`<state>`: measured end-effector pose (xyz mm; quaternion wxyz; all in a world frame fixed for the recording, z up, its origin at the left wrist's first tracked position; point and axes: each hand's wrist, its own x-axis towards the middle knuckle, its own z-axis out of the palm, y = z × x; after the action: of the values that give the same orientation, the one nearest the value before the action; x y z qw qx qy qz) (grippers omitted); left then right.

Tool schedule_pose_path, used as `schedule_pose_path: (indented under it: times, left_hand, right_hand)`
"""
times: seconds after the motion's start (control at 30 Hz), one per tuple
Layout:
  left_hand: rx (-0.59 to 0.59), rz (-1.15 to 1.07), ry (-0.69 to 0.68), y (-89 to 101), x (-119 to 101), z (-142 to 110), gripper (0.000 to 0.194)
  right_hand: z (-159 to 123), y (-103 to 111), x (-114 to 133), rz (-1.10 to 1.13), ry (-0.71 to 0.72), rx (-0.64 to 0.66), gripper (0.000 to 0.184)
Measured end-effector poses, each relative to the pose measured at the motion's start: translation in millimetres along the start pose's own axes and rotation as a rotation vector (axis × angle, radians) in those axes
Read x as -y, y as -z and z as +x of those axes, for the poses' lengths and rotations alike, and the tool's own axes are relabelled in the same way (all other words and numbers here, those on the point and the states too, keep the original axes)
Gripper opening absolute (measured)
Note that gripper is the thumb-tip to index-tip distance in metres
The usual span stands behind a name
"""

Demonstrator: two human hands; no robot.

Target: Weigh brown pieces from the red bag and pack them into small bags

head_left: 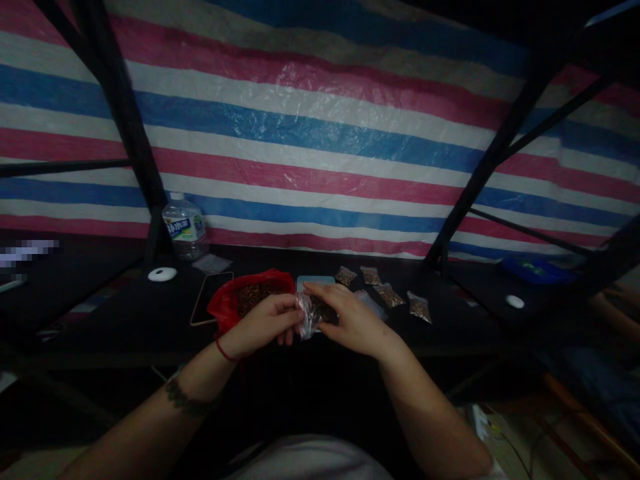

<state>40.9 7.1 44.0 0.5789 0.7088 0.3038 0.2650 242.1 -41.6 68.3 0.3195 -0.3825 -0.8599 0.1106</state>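
Note:
My left hand (263, 323) and my right hand (350, 320) meet over the dark table (125, 320), both pinching a small clear plastic pouch (310, 317) with brown bits inside. Just behind my left hand sits a red plastic bag (227, 300), open and full of the same brown bits. A small light-blue flat thing (315, 281), perhaps a scale, lies behind the pouch. To the right, several filled little pouches (387, 293) lie in a loose row on the table.
A phone (210, 297) lies flat left of the red bag, with a white round lid (162, 274) and a water bottle (184, 230) beyond it. Black frame bars (120, 113) rise on both sides before a striped tarp (320, 147). A blue tray (533, 270) sits far right.

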Motion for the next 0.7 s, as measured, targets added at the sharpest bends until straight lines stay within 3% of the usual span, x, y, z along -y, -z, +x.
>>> schedule_pose_path:
  times: [0.13, 0.23, 0.33, 0.43, 0.6, 0.7]
  left_hand:
    - [-0.032, -0.055, 0.008, 1.8, 6.7, 2.7, 0.032]
    - [-0.067, -0.048, 0.032, -5.0, 12.5, 7.5, 0.035]
    - [-0.063, -0.036, 0.046, -15.5, 17.4, 9.5, 0.037]
    - [-0.025, -0.001, 0.025, -23.0, 19.3, 8.0, 0.036]
    - [0.069, 0.005, 0.023, -22.7, 17.3, 4.1, 0.035]
    - [0.089, -0.002, 0.019, -21.0, 17.2, 3.6, 0.033]
  right_hand:
    - [-5.2, -5.4, -1.0, 0.085, -0.007, -0.096, 0.062]
    - [-12.9, -10.4, -0.5, 0.108, -0.119, -0.166, 0.036]
    - [-18.4, -19.6, 0.3, 0.096, -0.250, -0.094, 0.003]
    - [-20.1, -28.9, -1.1, 0.087, -0.322, 0.005, 0.020]
    - [-20.7, -28.6, -9.4, 0.323, -0.320, 0.188, 0.017]
    - [-21.3, -23.3, -15.6, 0.496, -0.289, 0.234, 0.022]
